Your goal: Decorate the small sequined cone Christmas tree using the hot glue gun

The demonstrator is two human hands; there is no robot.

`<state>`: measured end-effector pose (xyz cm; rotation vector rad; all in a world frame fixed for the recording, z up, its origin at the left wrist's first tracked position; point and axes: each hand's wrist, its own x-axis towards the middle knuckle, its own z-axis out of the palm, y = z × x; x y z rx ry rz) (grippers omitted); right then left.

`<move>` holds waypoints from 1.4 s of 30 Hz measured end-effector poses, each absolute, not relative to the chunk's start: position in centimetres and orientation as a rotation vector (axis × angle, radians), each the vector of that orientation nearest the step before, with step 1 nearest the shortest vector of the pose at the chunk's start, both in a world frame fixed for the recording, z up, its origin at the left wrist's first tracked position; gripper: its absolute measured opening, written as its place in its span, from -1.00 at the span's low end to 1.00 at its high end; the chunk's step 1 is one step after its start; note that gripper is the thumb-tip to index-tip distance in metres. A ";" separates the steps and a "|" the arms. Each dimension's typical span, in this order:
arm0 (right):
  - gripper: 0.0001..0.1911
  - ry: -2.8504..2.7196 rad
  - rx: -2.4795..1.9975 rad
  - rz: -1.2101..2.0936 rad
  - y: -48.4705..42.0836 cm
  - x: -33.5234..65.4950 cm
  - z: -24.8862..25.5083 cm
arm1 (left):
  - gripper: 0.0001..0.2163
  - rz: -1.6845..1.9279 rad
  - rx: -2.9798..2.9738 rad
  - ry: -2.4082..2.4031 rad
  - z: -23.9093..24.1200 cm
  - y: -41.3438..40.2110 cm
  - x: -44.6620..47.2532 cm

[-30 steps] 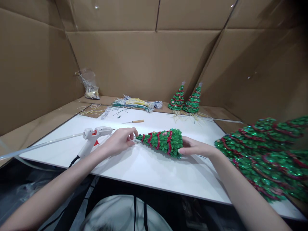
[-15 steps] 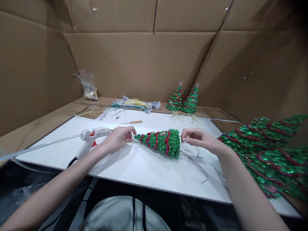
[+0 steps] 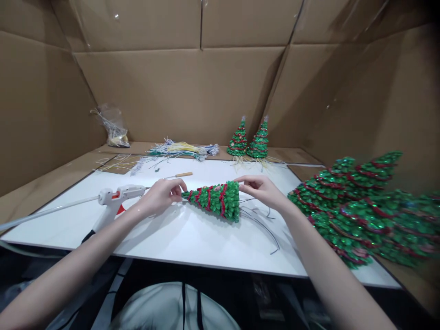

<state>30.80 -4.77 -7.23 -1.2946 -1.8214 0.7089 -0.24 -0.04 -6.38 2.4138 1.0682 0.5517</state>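
While the left hand (image 3: 161, 196) stays where it was a second ago, thumb and fingers pinching the pointed tip of the small tree (image 3: 215, 200), the right hand (image 3: 259, 190) has changed its job. A second ago it cupped the wide base from behind. Half a second ago it had come off the base, its fingertips gathered around thin wires (image 3: 261, 220). Now it sits at the upper rim of the base with thumb and fingers drawn together, touching the green scales. From where I stand I cannot tell whether a wire is caught between them.

The tree lies on its side on the white worktop (image 3: 192, 238) between the two hands, tip towards the left one. The dark wires now trail loose from its base, under and beyond the right wrist. To my eye the work has turned from steadying the tree to handling its base and wires.

Just outside the left hand lies a white glue gun (image 3: 118, 195), untouched. Beyond that hand lies a wooden-handled pick (image 3: 178, 174). Close by the right forearm lies a heap of trees (image 3: 360, 206).

No brand, label or writing can be read on the gun, the trees or the cardboard walls (image 3: 172, 91).
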 end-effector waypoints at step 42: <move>-0.59 -1.996 -1.318 0.917 -5.8 30.7 -6.2 | -0.75 0.729 2.481 1.014 -7.4 0.6 0.8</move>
